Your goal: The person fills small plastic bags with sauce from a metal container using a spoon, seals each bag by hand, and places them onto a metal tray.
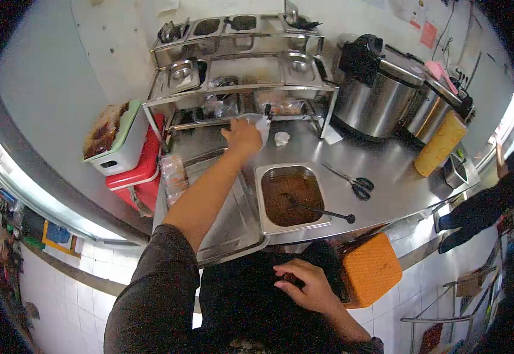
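My left hand [244,140] reaches across the steel counter [295,144] and grips a whitish translucent plastic bowl [262,125] below the rack; its fingers partly cover the bowl. A slim black-tipped thing [267,110] sticks up at the bowl's rim. My right hand [309,287] hovers before my dark clothing, loosely curled, with thumb and fingers apart and no held thing visible. Nearer me stands a square steel pan [261,203] of brown sauce [286,189], a black-handled ladle [328,213] resting in it. Black-handled scissors [360,186] lie to its right.
Under my left arm lies a large metal tray [233,248]. A tiered steel rack [239,88] with pans stands behind. Two steel cookers [375,97] and a yellow cylinder [441,144] are at right. A red cooler [139,183] sits left, an orange stool [372,268] below. Another person [487,200] stands far right.
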The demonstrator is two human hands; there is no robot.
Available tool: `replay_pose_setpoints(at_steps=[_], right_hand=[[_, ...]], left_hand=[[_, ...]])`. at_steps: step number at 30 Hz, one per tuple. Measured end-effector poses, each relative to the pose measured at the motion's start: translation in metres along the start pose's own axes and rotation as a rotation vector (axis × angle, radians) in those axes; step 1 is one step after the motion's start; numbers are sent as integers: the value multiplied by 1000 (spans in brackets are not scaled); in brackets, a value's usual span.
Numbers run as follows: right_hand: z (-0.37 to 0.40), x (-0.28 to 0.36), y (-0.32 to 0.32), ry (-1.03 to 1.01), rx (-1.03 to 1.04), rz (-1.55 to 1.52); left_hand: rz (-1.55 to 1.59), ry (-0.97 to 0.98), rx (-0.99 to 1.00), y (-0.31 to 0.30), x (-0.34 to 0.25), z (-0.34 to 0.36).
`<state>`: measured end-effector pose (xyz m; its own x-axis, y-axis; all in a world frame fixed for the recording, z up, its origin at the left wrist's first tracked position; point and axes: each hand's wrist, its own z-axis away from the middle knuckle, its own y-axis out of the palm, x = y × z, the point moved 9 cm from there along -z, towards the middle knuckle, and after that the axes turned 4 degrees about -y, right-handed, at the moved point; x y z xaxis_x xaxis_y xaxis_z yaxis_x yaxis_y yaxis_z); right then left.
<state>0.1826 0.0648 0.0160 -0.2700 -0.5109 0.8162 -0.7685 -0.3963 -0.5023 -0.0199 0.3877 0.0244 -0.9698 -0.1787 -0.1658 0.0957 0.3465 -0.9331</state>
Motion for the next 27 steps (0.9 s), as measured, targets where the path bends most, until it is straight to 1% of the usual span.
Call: replay_pose_setpoints(at_steps=[1, 3, 6, 8, 9, 12, 15, 17, 19, 21, 23, 25, 26, 27], right_hand=[[4, 1, -5, -19, -29, 31], [14, -4, -10, 7, -17, 1], [17, -10, -12, 5, 19, -5], [15, -11, -8, -2, 44, -8], [13, -11, -7, -3, 49, -11], [6, -6, -6, -9, 64, -51], [0, 1, -8, -18, 78, -93], [-2, 4, -10, -31, 68, -108], [-5, 6, -12, -49, 33, -116], [-11, 6, -17, 9, -110, -230], [-15, 4, -18, 50, -264, -396], [-16, 1, -13, 77, -394, -598], [-17, 1, -11, 88, -446, -689], [-12, -6, -4, 129, -390, -682]], left_hand=[[-6, -4, 37, 2, -3, -4], [-24, -18, 112, 5, 0, -12], [132, -117, -25, -10, 18, -21], [424, -61, -111, -6, 37, -30], [571, -31, -157, -14, 41, -30], [927, -176, -408, -37, 66, -22], [1071, -94, -445, -53, 72, -8], [1744, -46, -168, -63, 54, 20], [1699, -67, -97, -93, 46, 61], [1756, -4, 1, -112, 39, 105], [1828, -57, 223, -127, 22, 164], [1841, 87, 436, -130, 7, 218], [1796, 132, 531, -124, 3, 241], [1749, 175, 623, -119, 0, 263]])
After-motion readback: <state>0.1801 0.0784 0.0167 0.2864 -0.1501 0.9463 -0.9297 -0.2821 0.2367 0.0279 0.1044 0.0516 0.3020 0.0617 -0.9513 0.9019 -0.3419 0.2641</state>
